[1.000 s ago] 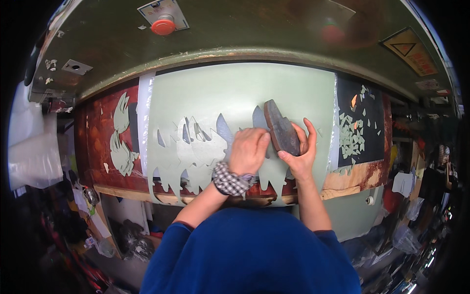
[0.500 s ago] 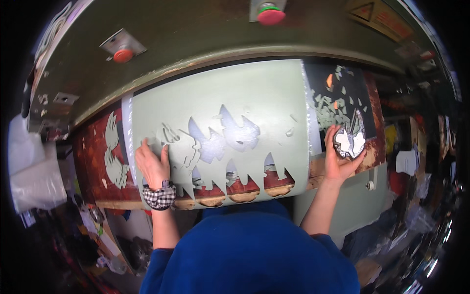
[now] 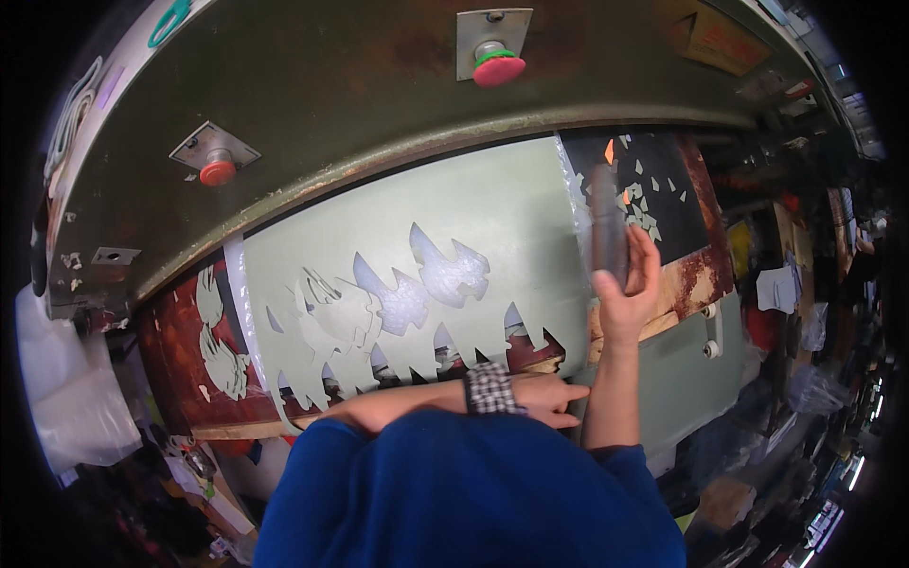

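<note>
My right hand [image 3: 629,289] grips a steel cutting die [image 3: 606,222], held edge-on at the right margin of the sheet and smeared by motion. Across my body reaches my left arm, with a checked band at its wrist. My left hand [image 3: 547,398] hangs over the sheet's front right corner, fingers apart and holding nothing. Under both arms lies the pale green sheet [image 3: 516,218], with several pointed leaf-like holes along its front and middle. Cut pieces [image 3: 336,312] rest loosely on its left part.
Green scraps [image 3: 644,204] and a few orange bits lie on a black board [image 3: 672,166] at the right. More cut pieces [image 3: 222,360] are stacked at the left on the red-brown bed [image 3: 170,364]. A green machine beam [image 3: 360,104] with two red buttons spans the back.
My left hand has left the loose pieces and swung right, across my body. The die in my right hand has turned from face-up to edge-on and moved a little left.
</note>
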Available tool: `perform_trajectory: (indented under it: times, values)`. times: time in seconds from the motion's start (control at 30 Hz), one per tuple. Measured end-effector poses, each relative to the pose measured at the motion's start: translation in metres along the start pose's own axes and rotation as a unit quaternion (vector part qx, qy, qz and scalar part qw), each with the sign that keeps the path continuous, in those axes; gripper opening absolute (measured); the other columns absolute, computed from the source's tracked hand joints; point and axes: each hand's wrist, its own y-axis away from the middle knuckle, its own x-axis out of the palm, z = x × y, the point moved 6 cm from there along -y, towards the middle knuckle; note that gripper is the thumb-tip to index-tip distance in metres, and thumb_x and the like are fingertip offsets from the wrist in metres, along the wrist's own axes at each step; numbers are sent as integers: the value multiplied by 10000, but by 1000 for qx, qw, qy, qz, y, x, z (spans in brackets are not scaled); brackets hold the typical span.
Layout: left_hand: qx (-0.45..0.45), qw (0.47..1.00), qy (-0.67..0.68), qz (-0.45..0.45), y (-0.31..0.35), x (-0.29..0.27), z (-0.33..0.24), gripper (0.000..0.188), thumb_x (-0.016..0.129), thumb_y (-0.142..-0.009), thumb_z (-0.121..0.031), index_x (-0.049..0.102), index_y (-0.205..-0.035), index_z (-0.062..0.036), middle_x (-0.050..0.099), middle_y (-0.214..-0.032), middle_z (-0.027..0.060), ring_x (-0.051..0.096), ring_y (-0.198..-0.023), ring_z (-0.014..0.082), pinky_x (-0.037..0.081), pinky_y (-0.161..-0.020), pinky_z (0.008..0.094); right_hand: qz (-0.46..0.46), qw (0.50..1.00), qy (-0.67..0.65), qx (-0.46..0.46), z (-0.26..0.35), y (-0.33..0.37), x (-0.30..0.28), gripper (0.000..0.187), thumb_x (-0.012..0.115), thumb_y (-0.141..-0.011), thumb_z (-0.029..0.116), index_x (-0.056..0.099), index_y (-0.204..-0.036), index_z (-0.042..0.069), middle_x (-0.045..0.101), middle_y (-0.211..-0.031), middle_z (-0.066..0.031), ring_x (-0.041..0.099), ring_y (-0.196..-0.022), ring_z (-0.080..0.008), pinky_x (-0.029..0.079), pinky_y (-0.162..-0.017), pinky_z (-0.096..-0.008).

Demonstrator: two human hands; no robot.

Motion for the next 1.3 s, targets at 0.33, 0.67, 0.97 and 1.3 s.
perform_trajectory:
  times: [0.33,0.67,0.97,1.3]
  values:
    - [-251,577,-202,-751,334,-39,47,232,567,-908,-49,609,-1127,14,651,-927,135,617,-798,207,495,-733,310,169,923,327,-112,-38,24,65,1020,849,-523,109,317,-1380,-36,469,-1244,-237,449,-1163,-412,394,-1000,-452]
    - [-410,374,-213,-804,429,87,112,299,461,-983,-268,548,-928,13,560,-753,231,529,-674,391,425,-610,433,-87,887,328,-314,67,-5,85,930,468,-900,574,107,-1457,-77,219,-1462,-302,235,-1362,-421,188,-1108,-500]
    - [-420,360,-255,-793,446,-9,98,285,421,-1000,-262,547,-937,-15,571,-758,244,535,-684,444,421,-594,478,-110,888,344,-285,68,-22,113,1067,598,-826,594,32,-1473,-38,-22,-1499,-331,49,-1398,-473,116,-1117,-546]
    - [-372,375,-250,-811,449,17,103,288,438,-991,-272,566,-903,-29,600,-774,228,570,-698,432,448,-611,480,-100,965,210,119,-57,59,1,407,690,-846,247,616,-1108,-56,669,-827,-139,645,-837,-203,484,-791,-305]
